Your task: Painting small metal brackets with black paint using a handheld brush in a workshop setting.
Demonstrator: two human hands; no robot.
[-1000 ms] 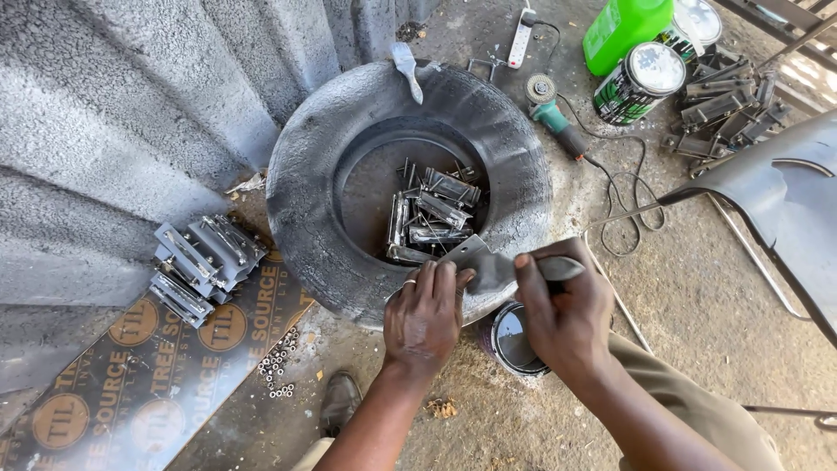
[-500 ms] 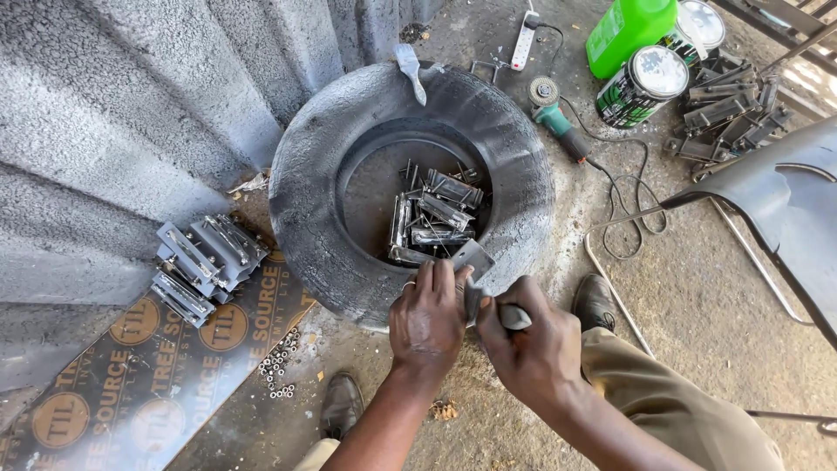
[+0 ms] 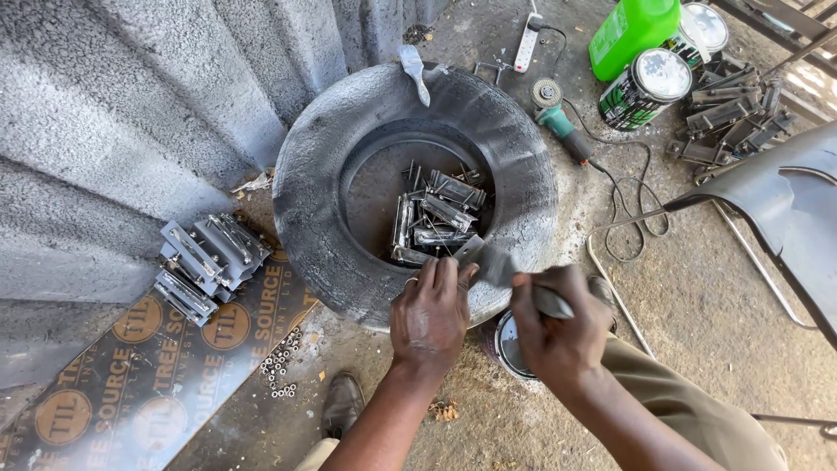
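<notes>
- While the right hand (image 3: 558,327) closes its grip around the handle of a paintbrush (image 3: 506,270), the bristles now lie against a small metal piece (image 3: 466,253) at the near rim of the tyre (image 3: 523,174); a second ago the brush sat lower, over the paint tin.
- Just left of that grip, the left hand (image 3: 432,314) pinches the metal piece between thumb and fingers, holding it steady on the rubber, as it did before.
- By that shift, the brush looks freshly loaded and the coating stroke on this piece seems to be beginning.
- Below the right grip, partly hidden by the wrist, stands the open paint tin (image 3: 506,349) on the ground.
- Beyond the grips, inside the tyre's hollow, lies a heap of similar metal brackets (image 3: 436,214).
- Far left of the grips, more brackets (image 3: 205,262) are stacked on a printed board (image 3: 131,384), with loose nuts (image 3: 281,371) nearby.
- Farther off, a second brush (image 3: 414,70) rests on the tyre's far rim, near an angle grinder (image 3: 558,122), cans (image 3: 649,83) and a green jug (image 3: 632,30).
</notes>
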